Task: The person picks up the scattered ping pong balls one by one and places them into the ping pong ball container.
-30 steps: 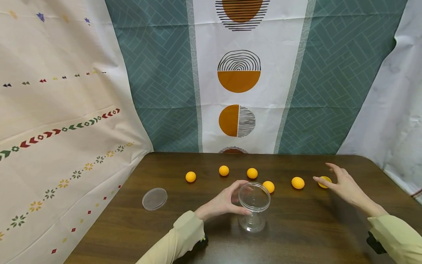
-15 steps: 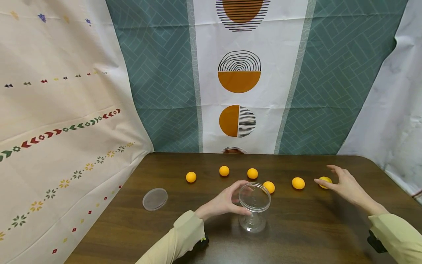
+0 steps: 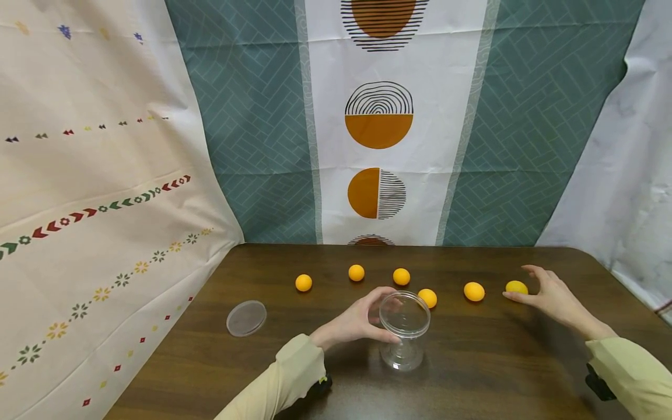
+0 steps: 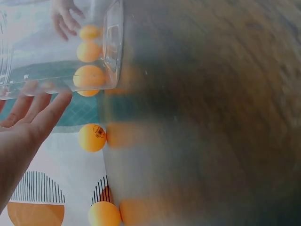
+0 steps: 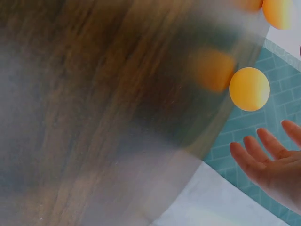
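A clear see-through jar stands upright on the table, and my left hand holds it from the left side, thumb in front and fingers behind. In the left wrist view, fingers lie along the wall of the jar. Over on the right, my right hand is spread with its thumb and fingers apart around a yellow-orange ping-pong ball. The right wrist view has a gap between that ball and the fingertips.
Other orange ping-pong balls lie in a loose row across the back half of the brown table. A clear round lid lies at the left. Patterned cloth hangs behind the table.
My right thumb has lowered a little and the right hand has shifted slightly, so more of the ball beside it shows. The left hand and the jar stay in place.
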A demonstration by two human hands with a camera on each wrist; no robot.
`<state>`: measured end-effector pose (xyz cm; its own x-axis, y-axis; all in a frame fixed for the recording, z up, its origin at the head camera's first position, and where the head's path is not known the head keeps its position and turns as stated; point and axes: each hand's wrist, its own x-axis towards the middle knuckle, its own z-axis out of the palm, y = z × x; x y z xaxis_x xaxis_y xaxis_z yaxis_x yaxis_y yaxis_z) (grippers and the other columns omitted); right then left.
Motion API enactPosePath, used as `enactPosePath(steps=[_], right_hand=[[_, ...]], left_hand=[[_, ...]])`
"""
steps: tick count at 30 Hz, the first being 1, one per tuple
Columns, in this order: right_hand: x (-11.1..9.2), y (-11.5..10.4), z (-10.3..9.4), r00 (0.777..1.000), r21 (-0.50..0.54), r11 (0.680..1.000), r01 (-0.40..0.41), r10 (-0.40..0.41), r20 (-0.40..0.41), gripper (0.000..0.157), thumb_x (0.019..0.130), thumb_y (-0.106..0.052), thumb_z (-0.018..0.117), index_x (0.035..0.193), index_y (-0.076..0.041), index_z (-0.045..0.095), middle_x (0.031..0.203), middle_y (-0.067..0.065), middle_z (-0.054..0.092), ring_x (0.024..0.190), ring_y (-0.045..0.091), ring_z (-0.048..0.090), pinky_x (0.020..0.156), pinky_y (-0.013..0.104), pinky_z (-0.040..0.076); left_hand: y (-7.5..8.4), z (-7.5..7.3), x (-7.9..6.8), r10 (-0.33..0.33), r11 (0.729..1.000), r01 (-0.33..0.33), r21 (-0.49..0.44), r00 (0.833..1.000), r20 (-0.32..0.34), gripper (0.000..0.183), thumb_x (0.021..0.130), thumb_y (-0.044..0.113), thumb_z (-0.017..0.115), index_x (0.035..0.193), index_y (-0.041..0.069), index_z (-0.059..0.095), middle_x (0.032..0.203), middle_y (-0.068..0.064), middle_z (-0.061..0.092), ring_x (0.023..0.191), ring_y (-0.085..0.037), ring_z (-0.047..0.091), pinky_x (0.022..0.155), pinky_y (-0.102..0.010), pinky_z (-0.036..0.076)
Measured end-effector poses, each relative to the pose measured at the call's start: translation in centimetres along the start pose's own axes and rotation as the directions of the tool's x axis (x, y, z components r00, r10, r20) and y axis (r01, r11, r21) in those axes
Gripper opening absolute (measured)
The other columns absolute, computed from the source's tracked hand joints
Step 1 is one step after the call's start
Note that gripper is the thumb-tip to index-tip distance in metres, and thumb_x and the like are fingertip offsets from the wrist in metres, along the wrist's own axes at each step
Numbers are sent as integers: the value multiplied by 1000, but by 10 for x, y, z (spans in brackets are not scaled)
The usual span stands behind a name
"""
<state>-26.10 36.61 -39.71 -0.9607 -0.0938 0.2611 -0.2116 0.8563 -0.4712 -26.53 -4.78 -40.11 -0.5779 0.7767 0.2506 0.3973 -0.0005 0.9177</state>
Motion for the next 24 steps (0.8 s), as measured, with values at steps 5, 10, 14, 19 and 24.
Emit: enactPosePath(steps=[5, 10, 14, 19, 24], right_hand=[[2, 2, 3, 1000, 4, 1000, 5, -5, 11, 83, 75, -41, 71, 122, 14, 33, 111, 38, 38, 98, 49, 38, 77, 62, 33], [2, 3, 4, 1000, -4, 1000, 13, -13, 3, 82, 73, -41, 73, 121, 14, 35, 107, 37, 42, 95, 49, 41, 76, 61, 35], [3, 4, 4, 1000, -7, 1000, 9, -9, 9, 82, 73, -41, 73, 120, 15, 36, 106, 37, 43, 94, 49, 41, 75, 61, 35], [4, 5, 5, 1000, -10, 1000, 14, -13, 10, 80, 73, -40, 73, 119, 15, 37, 105, 37, 44, 93, 48, 42, 75, 60, 36], [5, 8, 6, 1000, -15, 1000, 24, -23, 15, 77, 73, -37, 74, 116, 16, 39, 103, 37, 45, 92, 47, 43, 73, 59, 36]], left_hand=[[0, -1, 0, 1, 1000, -1, -3, 1000, 0, 68, 75, 12, 74, 130, 21, 35, 122, 4, 50, 114, -14, 45, 86, -31, 41], [0, -1, 0, -6, 1000, 6, -13, 1000, 10, 68, 75, 12, 74, 131, 21, 35, 122, 4, 50, 114, -14, 44, 86, -31, 41], [-1, -2, 1, -2, 1000, 2, -22, 1000, 15, 68, 75, 10, 73, 130, 21, 35, 122, 3, 50, 113, -14, 45, 85, -31, 42], [-2, -2, 3, 3, 1000, -2, -19, 1000, 23, 66, 76, 10, 73, 129, 20, 35, 122, 3, 49, 113, -14, 45, 84, -32, 43], [-3, -4, 4, 7, 1000, -7, -15, 999, 37, 65, 76, 11, 73, 128, 20, 35, 122, 2, 49, 113, -14, 45, 84, -33, 43]])
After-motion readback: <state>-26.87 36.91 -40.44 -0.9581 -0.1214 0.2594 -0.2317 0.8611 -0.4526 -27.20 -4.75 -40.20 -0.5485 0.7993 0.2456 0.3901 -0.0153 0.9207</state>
